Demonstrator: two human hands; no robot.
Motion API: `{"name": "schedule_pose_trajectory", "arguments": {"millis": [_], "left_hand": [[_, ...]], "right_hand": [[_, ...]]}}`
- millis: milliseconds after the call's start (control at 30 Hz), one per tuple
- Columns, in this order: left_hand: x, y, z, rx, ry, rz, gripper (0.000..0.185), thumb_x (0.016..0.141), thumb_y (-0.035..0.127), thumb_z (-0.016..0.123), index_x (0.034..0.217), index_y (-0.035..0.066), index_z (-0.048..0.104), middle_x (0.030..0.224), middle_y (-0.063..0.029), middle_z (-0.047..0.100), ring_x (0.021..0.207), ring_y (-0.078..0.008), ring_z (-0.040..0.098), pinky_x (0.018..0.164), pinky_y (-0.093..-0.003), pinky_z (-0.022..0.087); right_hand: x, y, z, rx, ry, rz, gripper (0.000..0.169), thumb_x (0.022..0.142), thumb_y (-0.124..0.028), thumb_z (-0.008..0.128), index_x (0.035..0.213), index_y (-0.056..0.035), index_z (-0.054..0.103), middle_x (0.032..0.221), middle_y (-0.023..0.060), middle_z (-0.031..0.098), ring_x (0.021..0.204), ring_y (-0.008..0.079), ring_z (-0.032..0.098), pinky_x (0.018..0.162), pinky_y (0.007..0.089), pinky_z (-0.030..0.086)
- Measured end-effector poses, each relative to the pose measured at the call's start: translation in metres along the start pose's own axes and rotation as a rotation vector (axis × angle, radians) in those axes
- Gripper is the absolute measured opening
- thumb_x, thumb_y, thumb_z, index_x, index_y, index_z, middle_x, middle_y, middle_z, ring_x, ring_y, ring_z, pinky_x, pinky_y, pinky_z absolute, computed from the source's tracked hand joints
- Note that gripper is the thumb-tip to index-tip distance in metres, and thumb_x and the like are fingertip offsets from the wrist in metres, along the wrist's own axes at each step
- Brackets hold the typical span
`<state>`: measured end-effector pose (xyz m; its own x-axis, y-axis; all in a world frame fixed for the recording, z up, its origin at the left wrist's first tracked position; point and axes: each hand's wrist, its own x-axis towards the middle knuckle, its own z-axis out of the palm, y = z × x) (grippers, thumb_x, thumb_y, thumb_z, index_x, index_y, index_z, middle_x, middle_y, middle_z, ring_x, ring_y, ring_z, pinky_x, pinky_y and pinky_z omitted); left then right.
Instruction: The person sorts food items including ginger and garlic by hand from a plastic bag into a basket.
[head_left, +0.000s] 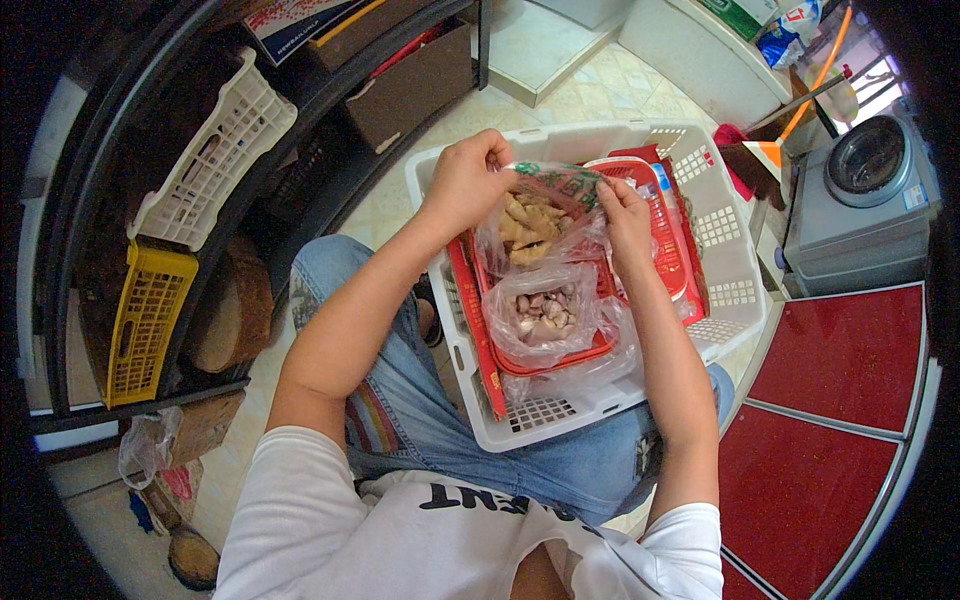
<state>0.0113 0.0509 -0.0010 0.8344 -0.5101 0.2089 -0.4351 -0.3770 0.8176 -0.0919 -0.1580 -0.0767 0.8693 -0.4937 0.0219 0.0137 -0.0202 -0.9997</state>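
My left hand (471, 180) pinches one side of the rim of a clear plastic bag (491, 238) printed in green. The opposite side of that rim is between the fingers of my right hand (626, 221). Pieces of ginger root (529, 225) lie inside it. Nearer to me, a second clear bag (502, 330) stands with its mouth wide, holding garlic cloves (551, 311). Both bags rest in a red plastic basket (540, 369), which sits within a large white plastic crate (731, 247). Another red basket (667, 262) is on the crate's right side, partly behind my right wrist.
Left of me, a dark metal shelf rack (330, 187) carries a white basket (217, 150), a yellow basket (154, 322) and a round wooden block (232, 315). Red-fronted cabinets (832, 360) and a grey washing machine (855, 217) stand at right. A broom (769, 154) leans behind the crate.
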Motion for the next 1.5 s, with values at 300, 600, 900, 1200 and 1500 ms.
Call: {"name": "schedule_pose_trajectory", "arguments": {"millis": [300, 600, 900, 1200, 1500], "left_hand": [[0.008, -0.018, 0.005, -0.144, -0.009, -0.086, 0.019, 0.077, 0.014, 0.068, 0.074, 0.005, 0.051, 0.067, -0.0010, 0.055, 0.064, -0.0087, 0.050, 0.057, -0.0257, 0.040], [0.010, -0.017, -0.003, 0.254, 0.000, 0.012, 0.013, 0.081, 0.015, 0.056, 0.086, 0.003, 0.054, 0.081, -0.0172, 0.063, 0.081, -0.0364, 0.062, 0.070, -0.0437, 0.047], [0.013, -0.026, -0.009, 0.362, -0.092, 0.031, 0.012, 0.080, 0.010, 0.055, 0.091, 0.005, 0.056, 0.080, -0.0189, 0.063, 0.079, -0.0385, 0.062, 0.068, -0.0450, 0.048], [0.013, -0.019, -0.016, 0.399, -0.206, -0.057, 0.009, 0.073, 0.009, 0.057, 0.081, 0.009, 0.059, 0.078, -0.0144, 0.065, 0.078, -0.0358, 0.062, 0.065, -0.0468, 0.046], [0.004, 0.000, -0.027, 0.575, -0.365, -0.065, 0.023, 0.075, 0.009, 0.054, 0.096, 0.013, 0.064, 0.090, -0.0151, 0.067, 0.087, -0.0339, 0.063, 0.074, -0.0444, 0.048]], "right_hand": [[-0.001, -0.006, 0.002, 0.010, -0.029, -0.009, 0.020, 0.092, -0.015, 0.056, 0.099, 0.0010, 0.065, 0.088, -0.0007, 0.064, 0.080, 0.0072, 0.053, 0.074, 0.0218, 0.042], [-0.003, -0.011, 0.000, 0.020, -0.027, 0.013, 0.016, 0.090, -0.013, 0.059, 0.099, -0.0010, 0.066, 0.086, -0.0015, 0.063, 0.078, 0.0062, 0.053, 0.071, 0.0205, 0.042], [-0.001, -0.008, -0.001, -0.009, -0.009, 0.005, 0.015, 0.089, -0.012, 0.060, 0.097, -0.0011, 0.066, 0.085, -0.0020, 0.063, 0.076, 0.0060, 0.053, 0.069, 0.0201, 0.042], [0.000, -0.007, -0.003, -0.013, -0.013, 0.020, 0.014, 0.089, -0.011, 0.059, 0.098, -0.0015, 0.065, 0.089, -0.0020, 0.063, 0.082, 0.0057, 0.054, 0.075, 0.0204, 0.042], [-0.003, -0.013, -0.001, -0.023, 0.003, 0.030, 0.015, 0.089, -0.009, 0.060, 0.100, -0.0011, 0.065, 0.090, -0.0011, 0.064, 0.083, 0.0066, 0.055, 0.076, 0.0212, 0.042]]}}
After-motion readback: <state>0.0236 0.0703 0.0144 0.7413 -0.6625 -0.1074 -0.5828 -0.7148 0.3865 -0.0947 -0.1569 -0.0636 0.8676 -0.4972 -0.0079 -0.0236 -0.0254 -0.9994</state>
